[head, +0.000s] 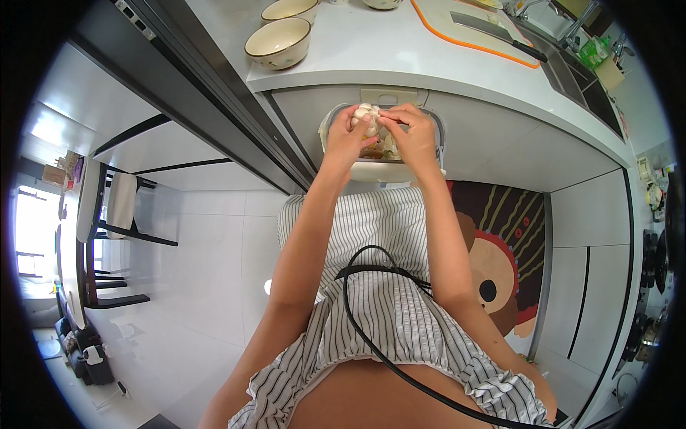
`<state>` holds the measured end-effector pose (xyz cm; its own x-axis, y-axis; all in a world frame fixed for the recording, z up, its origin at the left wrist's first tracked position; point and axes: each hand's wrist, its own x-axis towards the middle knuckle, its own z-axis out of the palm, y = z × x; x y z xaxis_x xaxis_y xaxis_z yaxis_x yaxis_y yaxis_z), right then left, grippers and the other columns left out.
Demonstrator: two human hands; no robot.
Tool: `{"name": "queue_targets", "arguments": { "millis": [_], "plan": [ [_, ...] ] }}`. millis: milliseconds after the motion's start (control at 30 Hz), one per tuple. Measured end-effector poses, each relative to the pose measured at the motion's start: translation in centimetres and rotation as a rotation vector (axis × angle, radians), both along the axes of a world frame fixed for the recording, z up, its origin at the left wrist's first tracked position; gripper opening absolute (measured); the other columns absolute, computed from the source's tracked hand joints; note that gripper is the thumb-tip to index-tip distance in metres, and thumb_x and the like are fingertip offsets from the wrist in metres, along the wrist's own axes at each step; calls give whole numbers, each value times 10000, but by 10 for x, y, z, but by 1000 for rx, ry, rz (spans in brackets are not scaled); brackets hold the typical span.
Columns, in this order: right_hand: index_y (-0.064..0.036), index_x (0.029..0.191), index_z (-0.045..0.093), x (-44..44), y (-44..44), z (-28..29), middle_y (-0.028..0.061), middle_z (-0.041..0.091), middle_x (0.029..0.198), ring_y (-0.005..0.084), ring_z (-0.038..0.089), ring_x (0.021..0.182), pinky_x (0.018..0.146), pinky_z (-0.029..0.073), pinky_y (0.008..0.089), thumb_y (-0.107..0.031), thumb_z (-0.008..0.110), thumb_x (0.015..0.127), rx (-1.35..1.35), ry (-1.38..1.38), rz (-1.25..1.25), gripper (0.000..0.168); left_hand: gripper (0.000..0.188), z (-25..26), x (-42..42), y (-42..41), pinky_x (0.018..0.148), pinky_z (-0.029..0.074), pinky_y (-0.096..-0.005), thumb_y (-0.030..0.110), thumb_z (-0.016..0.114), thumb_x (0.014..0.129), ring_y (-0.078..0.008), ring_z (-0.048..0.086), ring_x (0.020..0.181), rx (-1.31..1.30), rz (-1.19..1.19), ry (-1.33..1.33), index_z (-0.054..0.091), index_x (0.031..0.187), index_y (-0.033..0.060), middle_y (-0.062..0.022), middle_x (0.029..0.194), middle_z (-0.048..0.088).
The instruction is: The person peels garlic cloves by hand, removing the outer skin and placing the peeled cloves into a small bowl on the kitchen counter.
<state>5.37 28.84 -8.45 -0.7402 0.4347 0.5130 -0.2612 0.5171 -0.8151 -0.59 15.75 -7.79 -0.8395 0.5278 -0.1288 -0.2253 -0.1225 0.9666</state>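
My left hand (344, 136) holds a head of garlic (364, 117) with several pale, plump cloves showing. From the other side, the thumb and fingertips of my right hand (411, 128) pinch at the garlic's edge; what exactly lies between them is too small to tell. Both hands are over a waste bin (383, 171) against the front of the cabinet under the counter. Food scraps and peelings (383, 147) lie inside it, partly hidden by my hands.
On the white counter (364, 59) stand cream bowls (278, 44). A kitchen knife (482, 28) rests on an orange-edged cutting board (434, 24), near the sink (557, 69). A dark sliding-door frame (214, 102) rises at left. A patterned mat (498, 252) covers floor at right. A black cable (348, 311) crosses my front.
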Motion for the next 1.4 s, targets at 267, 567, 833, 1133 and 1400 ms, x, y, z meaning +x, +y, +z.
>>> {"name": "queue_targets", "arguments": {
  "millis": [267,567,833,1133,1400],
  "plan": [
    [17,884,707,4,5,8,71,654,850,140,616,733,652,486,248,-20,701,785,25,10,112,106,360,6,-8,-8,754,497,-255,318,503,983,-109,578,961,-121,-85,124,572,1222,58,-34,1061,632],
    [30,885,631,-3,5,-6,60,625,842,130,578,743,673,466,250,-38,638,842,3,37,87,81,343,-9,-16,-10,773,499,-256,303,462,1003,-115,592,909,-25,-194,-42,573,1191,38,-53,1053,630],
    [24,900,663,-11,6,-29,39,659,900,120,606,788,727,490,239,-75,646,879,-943,77,68,103,344,-13,-18,-15,800,519,-276,247,376,1031,-194,627,979,267,-221,-249,483,1241,-5,-120,1130,605],
    [-57,954,736,-5,29,-44,141,703,829,244,670,751,709,511,305,-136,702,778,172,-458,-126,196,343,-17,-19,-12,866,527,-310,225,364,1033,-189,594,1057,98,-135,-184,457,1261,-13,-122,1189,570],
    [-31,894,718,-1,1,8,99,691,822,241,648,691,630,503,312,-117,678,812,283,-133,-5,126,336,-16,-17,-11,884,516,-314,232,419,1019,-166,584,1044,-91,-91,49,484,1275,25,-88,1180,579]
  ]
}}
